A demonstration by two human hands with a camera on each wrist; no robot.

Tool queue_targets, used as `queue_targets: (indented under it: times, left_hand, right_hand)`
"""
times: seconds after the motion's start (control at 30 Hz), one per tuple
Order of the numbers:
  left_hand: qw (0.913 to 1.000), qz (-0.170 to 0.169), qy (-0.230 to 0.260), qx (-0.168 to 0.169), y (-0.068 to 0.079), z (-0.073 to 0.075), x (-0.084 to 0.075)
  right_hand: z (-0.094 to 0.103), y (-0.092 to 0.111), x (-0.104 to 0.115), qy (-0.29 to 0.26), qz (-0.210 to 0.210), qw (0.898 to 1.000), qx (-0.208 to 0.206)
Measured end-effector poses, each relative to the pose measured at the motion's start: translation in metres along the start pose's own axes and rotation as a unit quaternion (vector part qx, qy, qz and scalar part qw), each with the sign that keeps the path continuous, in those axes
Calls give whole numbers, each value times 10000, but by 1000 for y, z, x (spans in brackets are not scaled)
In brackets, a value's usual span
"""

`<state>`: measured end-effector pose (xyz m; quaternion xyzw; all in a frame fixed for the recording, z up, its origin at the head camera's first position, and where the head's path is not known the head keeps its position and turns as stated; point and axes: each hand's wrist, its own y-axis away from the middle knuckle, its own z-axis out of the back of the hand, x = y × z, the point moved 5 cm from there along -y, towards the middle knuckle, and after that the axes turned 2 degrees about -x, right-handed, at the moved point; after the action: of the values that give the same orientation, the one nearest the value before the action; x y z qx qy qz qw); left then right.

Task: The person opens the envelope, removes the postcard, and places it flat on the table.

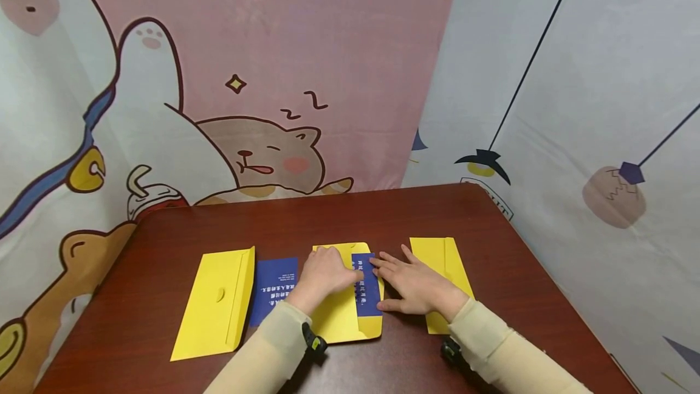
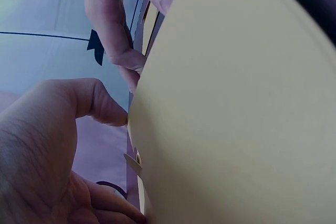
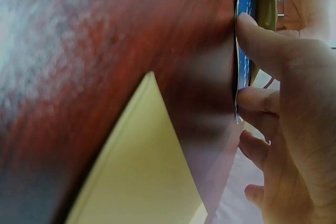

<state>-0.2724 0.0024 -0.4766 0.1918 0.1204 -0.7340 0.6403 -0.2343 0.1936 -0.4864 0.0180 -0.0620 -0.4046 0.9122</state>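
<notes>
A yellow envelope [image 1: 333,321] lies in the middle of the table, a dark blue card [image 1: 369,303] with white printed characters showing at its right part. My left hand [image 1: 322,275] is over the envelope with fingers curled at its far side. Its thumb [image 2: 107,108] reaches the envelope's edge in the left wrist view. From the right, my right hand [image 1: 418,284] has its fingers spread, with fingertips right at the card's right edge. In the right wrist view, its thumb and fingers [image 3: 260,100] touch the card [image 3: 243,66] along the edge.
On the left lie a closed yellow envelope [image 1: 205,303] and, beside it, another blue card [image 1: 273,284], partly behind my left forearm. A further yellow envelope [image 1: 432,251] lies under my right hand and wrist. A cartoon-printed cloth [image 1: 350,78] hangs behind the brown table [image 1: 383,211].
</notes>
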Motion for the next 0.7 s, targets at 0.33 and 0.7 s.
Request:
queue_targets:
  times: [0.33,0.7]
  left_hand:
    - [10000,-24,-30,-44,2,2,-2]
    - [9999,-27,-91,-47,2,1,-2]
  right_hand:
    - [3,4,-2,14,-17,10000,7]
    - [2,6,-5,67,-73,9999,50]
